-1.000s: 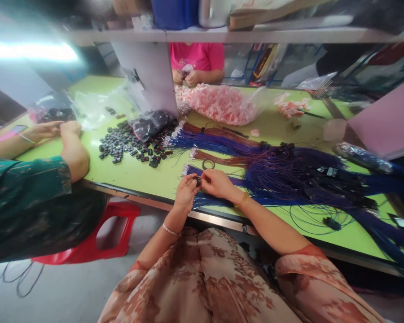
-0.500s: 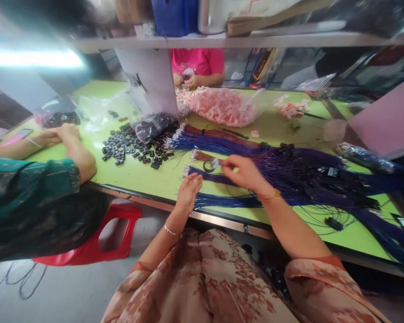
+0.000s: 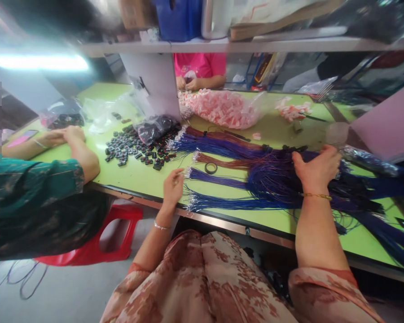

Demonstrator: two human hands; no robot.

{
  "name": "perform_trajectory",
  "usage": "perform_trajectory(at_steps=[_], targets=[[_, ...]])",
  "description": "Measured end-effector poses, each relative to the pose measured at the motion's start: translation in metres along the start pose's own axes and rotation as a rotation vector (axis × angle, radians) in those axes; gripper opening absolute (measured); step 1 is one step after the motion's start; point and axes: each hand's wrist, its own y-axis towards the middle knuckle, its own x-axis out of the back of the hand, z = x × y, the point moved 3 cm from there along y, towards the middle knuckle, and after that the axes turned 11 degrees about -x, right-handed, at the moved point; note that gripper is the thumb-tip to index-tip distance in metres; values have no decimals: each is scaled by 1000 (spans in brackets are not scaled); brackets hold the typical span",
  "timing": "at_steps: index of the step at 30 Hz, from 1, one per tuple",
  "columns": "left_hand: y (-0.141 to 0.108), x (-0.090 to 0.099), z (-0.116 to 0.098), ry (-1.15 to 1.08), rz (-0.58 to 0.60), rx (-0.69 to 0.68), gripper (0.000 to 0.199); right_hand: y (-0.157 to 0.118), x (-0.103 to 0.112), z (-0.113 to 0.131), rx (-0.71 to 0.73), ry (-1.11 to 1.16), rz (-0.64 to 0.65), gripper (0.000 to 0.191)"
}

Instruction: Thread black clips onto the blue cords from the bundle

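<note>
My left hand (image 3: pixel 173 186) is closed at the table's front edge. Its fingertips are at the silvery tips of a blue-purple wire bundle (image 3: pixel 218 178); whatever they pinch is too small to make out. Farther right, my right hand (image 3: pixel 318 169) spreads its thumb away from its fingers over a dark heap of wires and black connectors (image 3: pixel 283 172). A roll of black tape (image 3: pixel 211 168) lies between the brown wires (image 3: pixel 222 160) and the blue-purple bundle. Nearest the front edge runs another blue bundle (image 3: pixel 215 202).
Loose black connectors (image 3: pixel 128 146) lie left of the wires, beside a bag of dark parts (image 3: pixel 156 128). Behind is a bag of pink pieces (image 3: pixel 222 110). A co-worker's arms (image 3: pixel 77 143) rest at left; another person (image 3: pixel 198 72) sits opposite. A shelf (image 3: pixel 222 46) crosses above.
My right hand has moved right from beside the tape roll to the wire heap, and its fingers have spread. My left hand has shifted left and its fingers have curled.
</note>
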Motion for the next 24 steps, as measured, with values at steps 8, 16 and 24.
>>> perform_trajectory(at_steps=[8, 16, 24], targets=[[48, 67, 35, 946, 122, -197, 25, -144, 23, 104, 908, 403, 843, 21], [34, 83, 29, 1131, 150, -106, 16, -229, 3, 129, 1115, 109, 1125, 12], [18, 103, 25, 666, -4, 9, 33, -224, 5, 130, 1028, 225, 985, 13]])
